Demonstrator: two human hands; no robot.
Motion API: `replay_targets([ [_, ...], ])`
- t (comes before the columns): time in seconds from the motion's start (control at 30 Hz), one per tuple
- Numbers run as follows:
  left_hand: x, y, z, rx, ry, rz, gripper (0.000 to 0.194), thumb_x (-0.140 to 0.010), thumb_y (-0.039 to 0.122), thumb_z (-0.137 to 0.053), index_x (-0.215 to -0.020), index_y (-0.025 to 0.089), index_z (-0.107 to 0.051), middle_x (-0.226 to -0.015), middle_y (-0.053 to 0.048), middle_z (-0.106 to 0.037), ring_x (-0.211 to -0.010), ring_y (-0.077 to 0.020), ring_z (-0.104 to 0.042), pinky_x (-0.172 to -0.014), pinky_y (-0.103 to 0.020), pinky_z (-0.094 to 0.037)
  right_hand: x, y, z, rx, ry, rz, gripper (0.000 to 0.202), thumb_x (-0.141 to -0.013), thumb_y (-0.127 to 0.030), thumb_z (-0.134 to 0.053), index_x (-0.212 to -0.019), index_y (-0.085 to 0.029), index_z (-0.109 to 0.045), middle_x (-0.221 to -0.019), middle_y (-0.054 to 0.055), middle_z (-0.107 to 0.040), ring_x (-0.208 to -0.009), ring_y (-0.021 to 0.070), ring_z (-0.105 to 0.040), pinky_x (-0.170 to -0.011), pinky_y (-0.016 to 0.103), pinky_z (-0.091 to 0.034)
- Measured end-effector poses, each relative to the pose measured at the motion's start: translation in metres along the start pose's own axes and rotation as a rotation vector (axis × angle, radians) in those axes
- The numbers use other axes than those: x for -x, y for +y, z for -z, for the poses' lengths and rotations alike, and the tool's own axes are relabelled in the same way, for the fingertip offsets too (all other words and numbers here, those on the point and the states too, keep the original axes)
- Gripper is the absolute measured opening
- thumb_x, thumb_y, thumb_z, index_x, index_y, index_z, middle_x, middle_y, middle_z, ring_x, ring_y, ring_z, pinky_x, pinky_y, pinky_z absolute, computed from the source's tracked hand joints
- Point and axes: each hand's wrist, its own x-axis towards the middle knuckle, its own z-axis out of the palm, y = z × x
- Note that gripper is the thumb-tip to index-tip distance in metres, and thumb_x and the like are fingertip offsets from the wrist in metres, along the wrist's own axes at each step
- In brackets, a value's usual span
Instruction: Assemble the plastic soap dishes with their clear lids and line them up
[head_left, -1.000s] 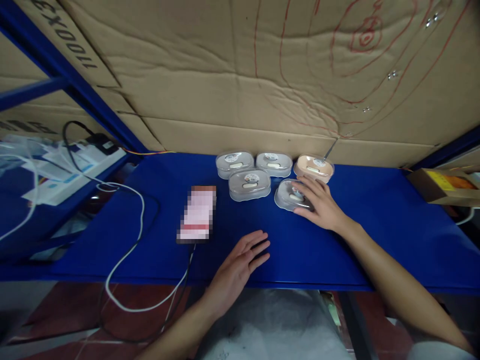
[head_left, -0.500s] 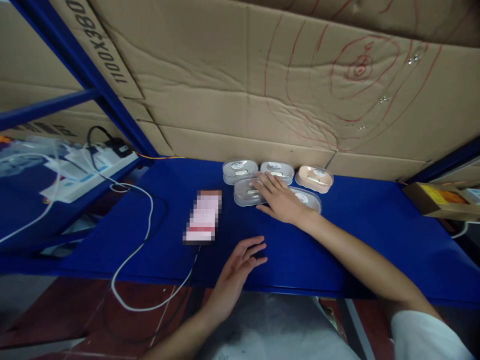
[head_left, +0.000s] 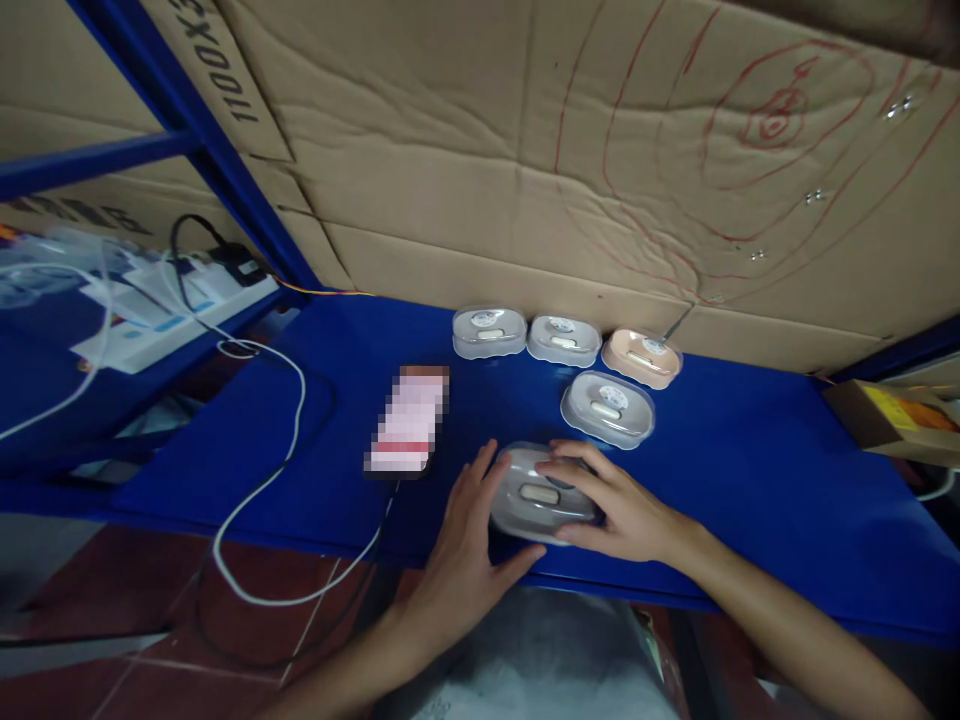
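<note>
A grey oval soap box (head_left: 517, 510) with a clear lid and a small pale handle is near the front edge of the blue shelf. My left hand (head_left: 469, 530) cups its left side, thumb along the front. From the right, my right hand (head_left: 611, 505) grips it, fingers over the lid and thumb at the front, hiding part of the lid. Behind it sits another grey soap box (head_left: 607, 410). Two more grey ones, a left box (head_left: 489, 333) and a middle box (head_left: 564, 342), stand in the back row beside a peach soap box (head_left: 643, 358).
On the left lies a blurred-out phone (head_left: 409, 420) with a cable (head_left: 296, 430) looping over the shelf edge. A power strip (head_left: 172, 320) is further left. Cardboard (head_left: 435, 150) walls the back. An open carton (head_left: 892, 420) stands at the right end.
My right hand has brought one grey soap box from the group toward the front edge. My left hand has come against its left side. The view has shifted slightly.
</note>
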Motion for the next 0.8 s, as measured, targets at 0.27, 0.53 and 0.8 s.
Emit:
replay_targets([
  [0.27,0.001,-0.01,0.002,-0.418,-0.097,-0.124,0.101,-0.09,0.032,-0.081,-0.168,0.037,-0.016,-0.173,-0.013,-0.038,-0.161,-0.0368,-0.034,-0.131,-0.065,-0.022,-0.002,0.034,0.011,-0.064,0.125,-0.149,0.053,-0.106,-0.043,-0.061,-0.156,-0.028,-0.049,-0.152,0.016,-0.053,-0.144,0.0299,-0.054,-0.12,0.051,-0.046],
  [0.53,-0.003,-0.007,0.004,-0.577,-0.158,-0.203,0.09,-0.095,0.03,-0.073,-0.167,0.034,-0.02,-0.172,-0.015,-0.038,-0.159,-0.0366,-0.037,-0.13,-0.067,-0.027,-0.017,0.05,0.004,0.156,0.099,-0.354,0.052,-0.113,-0.048,-0.041,-0.163,-0.032,-0.042,-0.17,0.013,-0.042,-0.162,0.0368,-0.031,-0.124,0.071,-0.028],
  [0.8,-0.004,-0.01,0.006,-0.369,-0.01,-0.153,0.088,-0.094,0.04,-0.077,-0.165,0.036,-0.025,-0.166,-0.014,-0.044,-0.154,-0.0363,-0.044,-0.125,-0.061,-0.038,-0.001,0.01,0.005,0.176,0.055,0.085,0.047,-0.102,-0.056,-0.064,-0.138,-0.025,-0.068,-0.156,0.013,-0.057,-0.155,0.0339,-0.04,-0.125,0.06,-0.031],
])
